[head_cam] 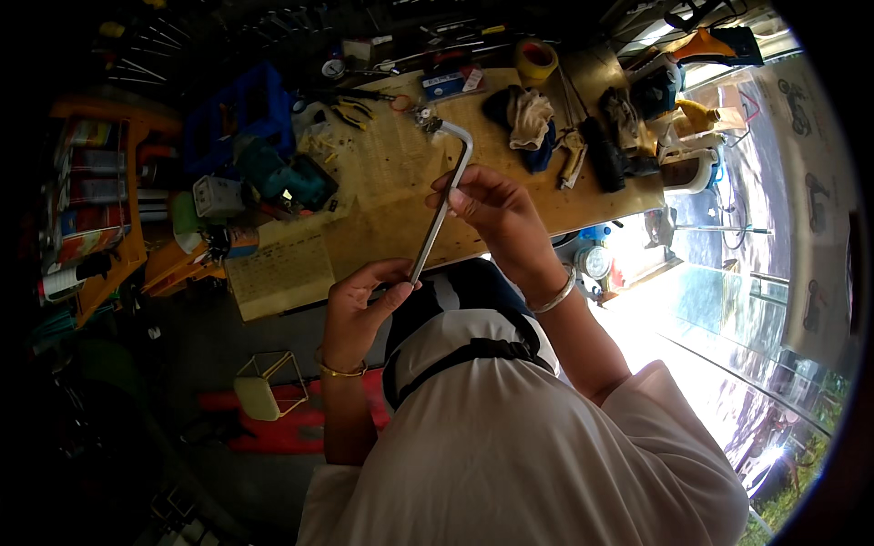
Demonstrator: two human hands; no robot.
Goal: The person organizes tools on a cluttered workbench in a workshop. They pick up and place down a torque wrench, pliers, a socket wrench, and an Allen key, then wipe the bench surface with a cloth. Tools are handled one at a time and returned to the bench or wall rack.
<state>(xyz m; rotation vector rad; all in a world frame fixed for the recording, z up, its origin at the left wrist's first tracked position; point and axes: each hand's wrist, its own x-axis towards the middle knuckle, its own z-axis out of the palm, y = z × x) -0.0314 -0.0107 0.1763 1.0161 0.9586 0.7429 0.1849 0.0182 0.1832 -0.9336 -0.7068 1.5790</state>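
Observation:
A long L-shaped hex key (437, 215) of bright metal is held up at a slant over the front of the wooden workbench (382, 235). My right hand (495, 218) pinches its long arm between thumb and fingers, a little below the bend. At the lower end, the thumb and fingers of my left hand (369, 307) grip the tip. The short arm points left, above small metal parts (425, 117) on the bench.
Yellow-handled pliers (351, 112), a teal power tool (283, 177), a blue crate (239, 116) and a roll of tape (536, 60) rest on the bench. Crumpled cloth gloves (529, 119) lie right of centre. Bottles (689, 170) line the right side. A small stool (259, 396) stands below left.

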